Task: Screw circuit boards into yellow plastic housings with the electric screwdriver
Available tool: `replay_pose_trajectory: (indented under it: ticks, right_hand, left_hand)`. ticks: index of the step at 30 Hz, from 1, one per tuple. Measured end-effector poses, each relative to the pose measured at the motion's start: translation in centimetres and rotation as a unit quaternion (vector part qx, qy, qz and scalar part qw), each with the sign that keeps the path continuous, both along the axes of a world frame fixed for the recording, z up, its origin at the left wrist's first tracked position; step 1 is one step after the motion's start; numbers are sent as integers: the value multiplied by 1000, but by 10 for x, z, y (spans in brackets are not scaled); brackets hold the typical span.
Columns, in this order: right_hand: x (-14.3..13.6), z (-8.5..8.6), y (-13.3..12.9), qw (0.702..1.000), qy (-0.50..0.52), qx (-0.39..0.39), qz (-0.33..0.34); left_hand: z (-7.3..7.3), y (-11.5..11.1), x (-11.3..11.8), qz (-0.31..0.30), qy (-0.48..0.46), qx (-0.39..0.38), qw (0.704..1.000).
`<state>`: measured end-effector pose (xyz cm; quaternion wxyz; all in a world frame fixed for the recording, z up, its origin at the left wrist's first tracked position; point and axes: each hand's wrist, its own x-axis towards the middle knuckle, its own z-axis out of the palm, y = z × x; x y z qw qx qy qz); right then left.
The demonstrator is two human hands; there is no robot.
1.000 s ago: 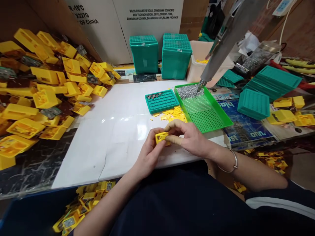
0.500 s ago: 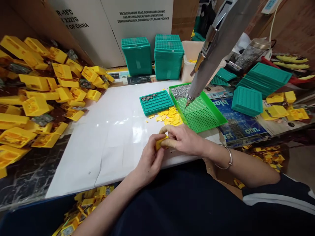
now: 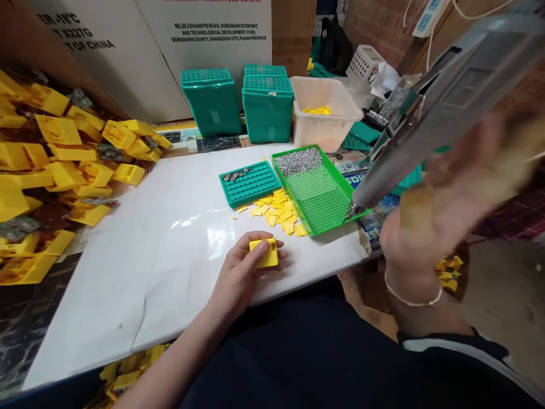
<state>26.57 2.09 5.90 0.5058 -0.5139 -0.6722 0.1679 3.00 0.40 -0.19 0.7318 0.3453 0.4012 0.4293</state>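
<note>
My left hand [image 3: 240, 272] is closed around a small yellow plastic case [image 3: 267, 257], its thumb lying on the upper face. A small dark opening shows near the case's top edge. At the right, my right hand [image 3: 426, 221] is raised and smeared by motion beside a grey electric screwdriver [image 3: 409, 128]. Whether its fingers touch the tool cannot be made out. The screwdriver slants down, its tip over the near right corner of a green perforated tray [image 3: 319, 199] holding many small screws [image 3: 300, 161]. Flat yellow pieces [image 3: 279, 213] lie between my left hand and the tray.
A teal ribbed tray [image 3: 251, 184] with several small dark round parts lies left of the screws. Teal stacks [image 3: 210, 105] and a pale bin [image 3: 326, 122] stand behind. Yellow cases [image 3: 63, 153] are heaped at the left. The white board's [image 3: 170, 272] front edge borders my lap.
My right hand has left the yellow case and swung up and right to beside the screwdriver. My left hand keeps the case, now turned face up. The whole view has shifted rightward.
</note>
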Motion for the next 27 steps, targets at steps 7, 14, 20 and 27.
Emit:
replay_pose_trajectory:
  ticks: [7, 14, 20, 27]
  right_hand:
    - [4, 10, 69, 961, 238, -27, 138]
    - [-33, -15, 107, 965, 225, -34, 127]
    - [-40, -25, 117, 969, 225, -15, 105]
    - [-40, -25, 115, 977, 191, -46, 85]
  left_hand:
    - [-1, 6, 15, -22, -44, -41, 998]
    - [-3, 6, 17, -25, 9, -46, 999]
    - [-1, 6, 17, -27, 6, -51, 998]
    - [-1, 6, 16, -28, 0, -47, 999]
